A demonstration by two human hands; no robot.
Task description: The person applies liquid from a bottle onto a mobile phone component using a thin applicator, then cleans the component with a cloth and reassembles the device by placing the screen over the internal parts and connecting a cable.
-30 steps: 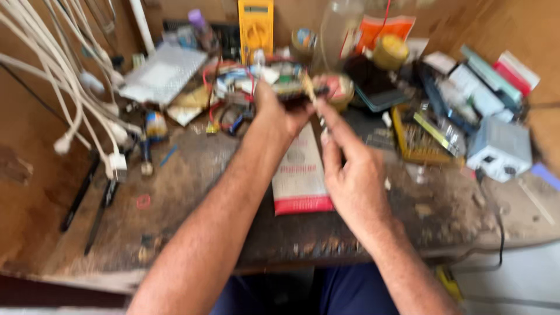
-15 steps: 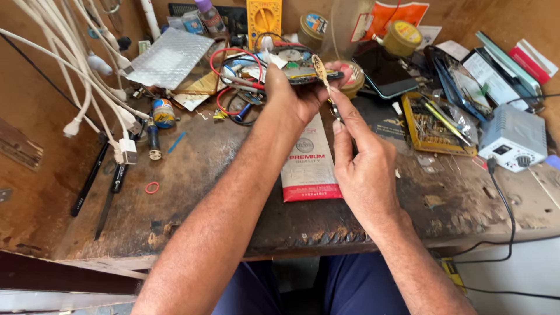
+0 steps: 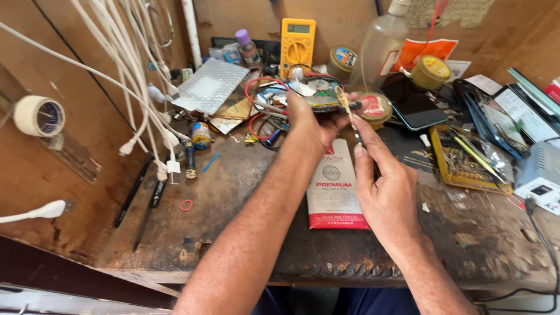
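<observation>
Two round tins [image 3: 342, 58] [image 3: 431, 71], one yellow multimeter [image 3: 298, 39].

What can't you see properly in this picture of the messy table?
- Head view: the dark flat part in the left hand is mostly covered by its fingers.
- The thin tool in the right hand: its lower end is hidden inside the hand.
- The clear bottle is cut off by the top edge.
- The grey box runs off the right edge.
- The yellow tray holds bits too small to tell apart.
</observation>
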